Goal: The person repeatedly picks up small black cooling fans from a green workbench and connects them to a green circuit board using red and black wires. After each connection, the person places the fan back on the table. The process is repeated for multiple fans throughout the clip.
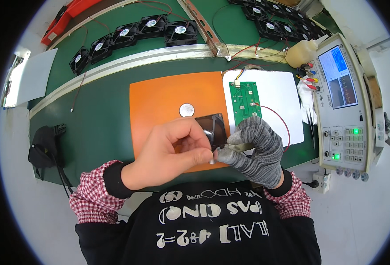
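My bare left hand and my grey-gloved right hand meet over the front of an orange mat. Thumb and fingers are pinched together on each. A small silvery piece shows at the touching fingertips; its kind and which hand grips it are hard to tell. Just beyond them is a black square cooling fan, partly covered by my hands. A round pale disc lies on the mat. Right of the fan, a green circuit board with wires plugged in rests on a white sheet.
Several black fans line the raised shelf behind, with more at the back right. A test instrument with a lit screen stands right, beside tweezers and a yellowish bottle. A black pouch sits at the left edge.
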A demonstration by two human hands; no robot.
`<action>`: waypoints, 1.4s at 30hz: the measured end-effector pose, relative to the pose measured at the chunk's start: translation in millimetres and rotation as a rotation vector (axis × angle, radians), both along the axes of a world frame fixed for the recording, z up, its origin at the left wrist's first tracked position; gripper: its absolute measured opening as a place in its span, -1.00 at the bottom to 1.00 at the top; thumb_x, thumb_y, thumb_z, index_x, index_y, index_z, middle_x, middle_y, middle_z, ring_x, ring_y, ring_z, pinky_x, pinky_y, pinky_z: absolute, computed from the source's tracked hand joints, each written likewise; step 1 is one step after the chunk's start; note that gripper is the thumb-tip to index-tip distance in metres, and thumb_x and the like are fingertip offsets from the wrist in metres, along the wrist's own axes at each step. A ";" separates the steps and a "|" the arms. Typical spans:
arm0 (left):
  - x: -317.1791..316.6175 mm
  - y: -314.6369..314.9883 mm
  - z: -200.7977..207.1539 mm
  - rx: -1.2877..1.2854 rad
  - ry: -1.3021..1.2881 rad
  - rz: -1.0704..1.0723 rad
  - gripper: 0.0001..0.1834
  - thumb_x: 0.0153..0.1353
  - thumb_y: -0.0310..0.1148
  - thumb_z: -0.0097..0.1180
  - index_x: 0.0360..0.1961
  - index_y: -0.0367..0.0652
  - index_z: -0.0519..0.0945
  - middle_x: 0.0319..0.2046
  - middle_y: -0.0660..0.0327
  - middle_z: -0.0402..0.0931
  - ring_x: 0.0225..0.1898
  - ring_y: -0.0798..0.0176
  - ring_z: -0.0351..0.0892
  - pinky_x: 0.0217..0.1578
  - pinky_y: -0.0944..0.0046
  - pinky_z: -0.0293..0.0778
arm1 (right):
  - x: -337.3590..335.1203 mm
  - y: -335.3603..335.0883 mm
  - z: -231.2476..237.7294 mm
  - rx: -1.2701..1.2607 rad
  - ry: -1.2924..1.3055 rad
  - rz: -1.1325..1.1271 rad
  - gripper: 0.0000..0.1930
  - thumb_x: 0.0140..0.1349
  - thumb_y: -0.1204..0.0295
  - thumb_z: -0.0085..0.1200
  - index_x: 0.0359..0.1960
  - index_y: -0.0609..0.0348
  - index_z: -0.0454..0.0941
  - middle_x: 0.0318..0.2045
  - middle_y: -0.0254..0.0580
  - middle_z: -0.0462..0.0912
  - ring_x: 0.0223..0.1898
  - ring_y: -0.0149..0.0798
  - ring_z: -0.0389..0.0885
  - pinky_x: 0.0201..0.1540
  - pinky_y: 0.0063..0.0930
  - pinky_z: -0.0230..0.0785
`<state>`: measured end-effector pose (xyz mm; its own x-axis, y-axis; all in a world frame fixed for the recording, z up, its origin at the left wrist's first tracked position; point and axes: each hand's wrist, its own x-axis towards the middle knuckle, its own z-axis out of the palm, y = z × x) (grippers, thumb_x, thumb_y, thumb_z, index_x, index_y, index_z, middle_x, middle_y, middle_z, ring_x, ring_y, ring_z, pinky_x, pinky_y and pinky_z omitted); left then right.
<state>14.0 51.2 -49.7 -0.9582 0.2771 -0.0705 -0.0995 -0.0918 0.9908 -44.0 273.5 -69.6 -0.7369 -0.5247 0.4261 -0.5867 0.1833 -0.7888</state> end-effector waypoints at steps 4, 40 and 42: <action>-7.3 -1.8 2.1 -0.270 0.053 0.105 -0.85 0.09 -0.53 0.33 -0.41 -0.19 0.55 -0.31 0.26 0.44 -0.31 0.39 0.41 -0.30 0.39 0.31 | 6.7 1.0 3.3 0.034 -0.040 -0.093 -0.61 -0.07 0.27 0.55 -0.39 0.12 0.52 -0.48 -0.29 0.60 -0.50 -0.38 0.63 -0.40 -0.49 0.52; -5.8 -21.6 -21.7 -0.700 0.416 -0.028 -0.01 -0.18 -0.06 0.55 0.27 -0.21 0.38 0.13 0.06 0.37 0.19 -0.03 0.30 0.22 0.06 0.23 | -6.8 -2.8 -3.2 0.332 0.063 -0.007 -0.74 0.11 0.39 0.34 -0.17 0.18 0.68 -0.41 -0.16 0.56 -0.33 -0.14 0.58 -0.32 -0.30 0.50; -6.3 -21.1 -22.0 -0.699 0.414 -0.024 -0.02 -0.18 -0.07 0.55 0.27 -0.21 0.38 0.13 0.06 0.37 0.18 -0.02 0.30 0.22 0.06 0.23 | -5.8 -3.3 -1.7 0.340 0.040 -0.014 -0.75 0.11 0.40 0.33 -0.17 0.18 0.68 -0.42 -0.16 0.55 -0.33 -0.14 0.58 -0.32 -0.30 0.50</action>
